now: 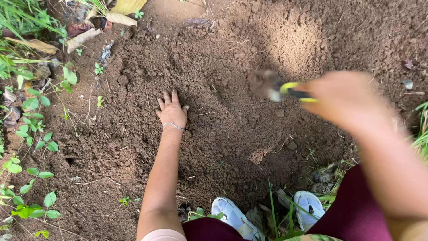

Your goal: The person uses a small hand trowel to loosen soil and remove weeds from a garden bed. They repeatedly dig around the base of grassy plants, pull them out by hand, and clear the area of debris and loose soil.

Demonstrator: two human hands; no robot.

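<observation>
Soil (pixel 232 134), loose and brown, fills almost all of what I see from the head camera, a dug bed ringed by weeds (pixel 31 134) on the left and grass (pixel 421 129) at the right edge. It lies straight ahead of me and below both hands, with a shallow hollow (pixel 236 96) between them.

My left hand (pixel 172 111) is released, flat on the earth, palm down and fingers spread, pointing away from me; a thin bracelet (pixel 173 126) circles the wrist. It grasps nothing.

My right hand (pixel 345 100) is blurred with motion and raised above the ground, clenched around the yellow-and-black handle of a small hand trowel (pixel 281 89). The trowel's long axis runs nearly level across the view, handle to the right inside my fist, soil-caked blade (pixel 263 83) pointing left toward the hollow and toward my left hand. The blade sits near the hollow's right rim; whether it touches the earth I cannot tell through the blur.

So the right hand, by way of the blade, is nearer the hollow; the left rests just beside its left edge. My pale shoes (pixel 272 212) show at the bottom.
</observation>
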